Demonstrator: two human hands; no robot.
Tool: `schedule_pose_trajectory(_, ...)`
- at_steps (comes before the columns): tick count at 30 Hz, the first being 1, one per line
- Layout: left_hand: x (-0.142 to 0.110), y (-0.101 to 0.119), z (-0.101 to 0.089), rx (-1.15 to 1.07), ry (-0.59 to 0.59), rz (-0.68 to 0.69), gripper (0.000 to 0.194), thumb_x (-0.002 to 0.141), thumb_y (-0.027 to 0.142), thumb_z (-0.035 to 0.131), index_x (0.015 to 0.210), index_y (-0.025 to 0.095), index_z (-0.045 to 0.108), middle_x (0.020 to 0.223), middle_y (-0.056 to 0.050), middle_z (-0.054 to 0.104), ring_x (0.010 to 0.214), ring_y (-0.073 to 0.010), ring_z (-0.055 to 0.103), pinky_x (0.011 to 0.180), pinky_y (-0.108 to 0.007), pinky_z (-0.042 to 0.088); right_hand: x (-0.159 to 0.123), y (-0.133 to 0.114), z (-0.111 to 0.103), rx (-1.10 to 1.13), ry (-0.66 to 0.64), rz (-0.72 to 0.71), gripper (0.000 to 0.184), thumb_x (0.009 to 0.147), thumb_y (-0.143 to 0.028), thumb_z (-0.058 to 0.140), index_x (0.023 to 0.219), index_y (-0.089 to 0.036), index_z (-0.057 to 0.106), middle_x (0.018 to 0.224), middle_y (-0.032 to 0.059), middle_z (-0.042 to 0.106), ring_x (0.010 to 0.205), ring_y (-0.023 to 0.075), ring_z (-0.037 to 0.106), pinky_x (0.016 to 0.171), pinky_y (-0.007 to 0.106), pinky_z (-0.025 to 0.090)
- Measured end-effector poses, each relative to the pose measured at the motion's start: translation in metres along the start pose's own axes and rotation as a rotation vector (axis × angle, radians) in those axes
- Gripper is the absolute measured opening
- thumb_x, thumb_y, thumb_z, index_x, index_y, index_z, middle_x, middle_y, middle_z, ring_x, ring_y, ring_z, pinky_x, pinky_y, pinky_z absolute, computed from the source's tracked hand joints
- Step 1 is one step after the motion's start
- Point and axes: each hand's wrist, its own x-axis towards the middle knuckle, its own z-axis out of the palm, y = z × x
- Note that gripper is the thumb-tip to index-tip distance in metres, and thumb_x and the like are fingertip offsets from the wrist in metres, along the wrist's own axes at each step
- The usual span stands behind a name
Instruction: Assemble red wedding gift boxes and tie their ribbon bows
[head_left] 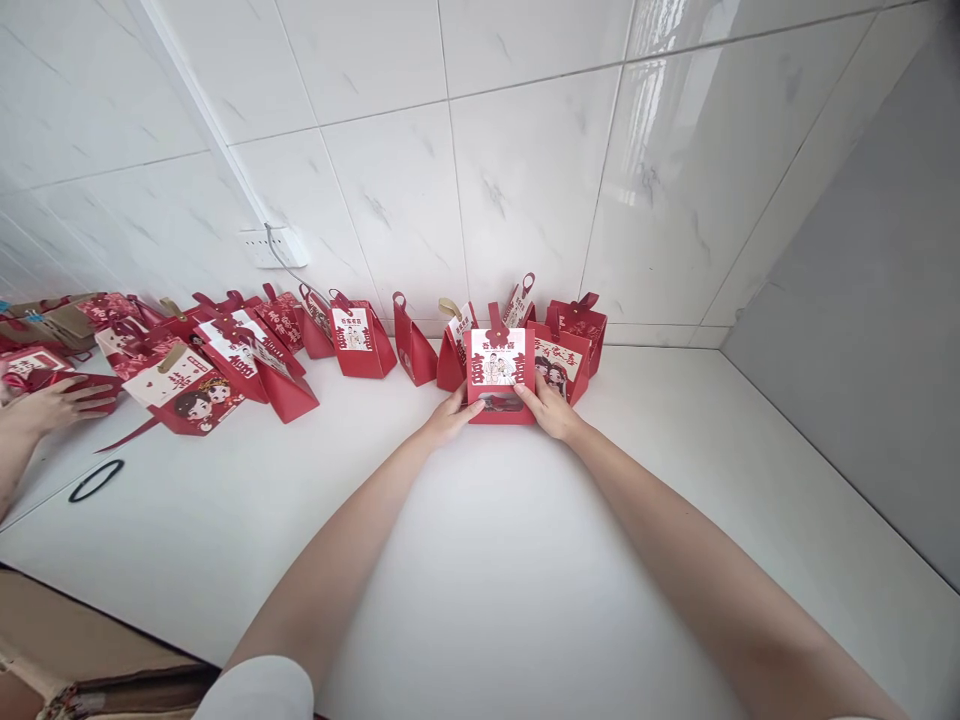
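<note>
Between my two hands a red gift box [500,415] stands upright near the wall, with a white printed front, a dark see-through window and a ribbon loop on top. My left hand [448,418] grips its left side, thumb on the front. On the right side my right hand [551,408] holds it the same way. Close behind are more red gift boxes, one with a cartoon couple [564,365] to the right and one with a gold loop [454,350] to the left.
Several red gift boxes [364,345] line the white table [480,560] along the tiled wall. A black ring [96,481] lies at left. Another person's hand [64,405] touches a red box at the far left. A wall socket [271,248] and grey panel [862,300] border the table.
</note>
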Motion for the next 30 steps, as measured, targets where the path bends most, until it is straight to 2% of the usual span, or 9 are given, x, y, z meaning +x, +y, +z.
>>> schedule_pose_trajectory(6, -0.002, -0.001, -0.004, -0.028, 0.006, 0.006, 0.065, 0.078, 0.055, 0.062, 0.133, 0.022, 0.05, 0.13, -0.008, 0.059, 0.121, -0.0268, 0.054, 0.103, -0.04, 0.041, 0.001, 0.007, -0.002, -0.011, 0.019, -0.026, 0.06, 0.089, -0.059, 0.045, 0.14, -0.028, 0.042, 0.136, 0.0043, 0.055, 0.127, 0.0312, 0.047, 0.108, 0.049, 0.033)
schedule_pose_trajectory(9, -0.007, 0.0, -0.01, 0.011, -0.033, -0.01, 0.068, 0.085, 0.069, 0.035, 0.099, 0.013, 0.07, 0.092, -0.013, 0.072, 0.087, -0.0263, 0.067, 0.083, -0.041, 0.05, 0.003, 0.015, -0.005, -0.021, 0.022, -0.033, 0.052, 0.094, -0.058, 0.031, 0.122, -0.026, 0.062, 0.121, 0.0051, 0.065, 0.119, 0.0317, 0.054, 0.104, 0.051, 0.037)
schedule_pose_trajectory(11, -0.009, 0.0, -0.011, 0.05, -0.077, -0.022, 0.077, 0.086, 0.071, 0.025, 0.069, 0.012, 0.071, 0.069, -0.014, 0.069, 0.07, -0.024, 0.066, 0.074, -0.038, 0.05, 0.005, 0.02, -0.005, -0.037, 0.01, -0.047, 0.051, 0.095, -0.055, 0.03, 0.112, -0.024, 0.067, 0.111, 0.0069, 0.069, 0.109, 0.0316, 0.06, 0.099, 0.052, 0.042)
schedule_pose_trajectory(14, -0.009, -0.001, -0.008, 0.144, -0.109, -0.033, 0.059, 0.08, 0.065, 0.05, 0.055, 0.014, 0.066, 0.061, -0.009, 0.065, 0.063, -0.0197, 0.061, 0.068, -0.033, 0.047, 0.007, 0.022, -0.002, -0.073, -0.029, -0.116, 0.041, 0.088, -0.045, 0.049, 0.119, -0.022, 0.063, 0.114, 0.0086, 0.067, 0.105, 0.0296, 0.062, 0.096, 0.049, 0.045)
schedule_pose_trajectory(19, -0.008, -0.006, 0.002, 0.319, 0.017, -0.011, 0.04, 0.059, 0.053, 0.077, 0.069, 0.017, 0.06, 0.066, 0.001, 0.057, 0.064, -0.0141, 0.051, 0.063, -0.028, 0.041, 0.007, 0.02, 0.001, -0.15, -0.123, -0.234, 0.033, 0.074, -0.031, 0.067, 0.105, -0.022, 0.07, 0.11, 0.0099, 0.066, 0.11, 0.0324, 0.057, 0.098, 0.046, 0.044)
schedule_pose_trajectory(21, -0.008, -0.007, 0.003, 0.397, 0.119, 0.013, 0.051, 0.054, 0.052, 0.08, 0.087, 0.018, 0.059, 0.081, 0.0, 0.059, 0.075, -0.0161, 0.054, 0.069, -0.029, 0.044, 0.007, 0.019, 0.0, -0.17, -0.132, -0.255, 0.028, 0.075, -0.028, 0.065, 0.101, -0.02, 0.071, 0.108, 0.0105, 0.066, 0.11, 0.0323, 0.058, 0.097, 0.045, 0.045)
schedule_pose_trajectory(24, -0.007, -0.006, 0.003, 0.422, 0.222, 0.073, 0.087, 0.049, 0.047, 0.084, 0.122, 0.018, 0.046, 0.12, -0.009, 0.055, 0.102, -0.0219, 0.055, 0.085, -0.035, 0.046, 0.007, 0.019, -0.001, -0.185, -0.138, -0.276, 0.023, 0.076, -0.024, 0.063, 0.096, -0.018, 0.072, 0.108, 0.0117, 0.065, 0.106, 0.0306, 0.06, 0.095, 0.043, 0.047)
schedule_pose_trajectory(26, -0.007, -0.004, 0.003, 0.373, 0.166, 0.073, 0.088, 0.053, 0.044, 0.084, 0.127, 0.018, 0.043, 0.128, -0.011, 0.053, 0.111, -0.024, 0.054, 0.094, -0.038, 0.044, 0.007, 0.019, -0.002, -0.188, -0.14, -0.284, 0.019, 0.076, -0.024, 0.063, 0.091, -0.018, 0.073, 0.108, 0.0116, 0.065, 0.103, 0.0296, 0.061, 0.093, 0.042, 0.048)
schedule_pose_trajectory(30, -0.007, 0.001, 0.001, 0.316, 0.044, 0.009, 0.064, 0.062, 0.043, 0.079, 0.117, 0.017, 0.057, 0.117, -0.009, 0.062, 0.109, -0.0252, 0.057, 0.097, -0.04, 0.043, 0.006, 0.018, -0.001, -0.179, -0.121, -0.262, 0.023, 0.075, -0.026, 0.065, 0.096, -0.021, 0.072, 0.104, 0.0092, 0.067, 0.101, 0.0297, 0.062, 0.091, 0.044, 0.05)
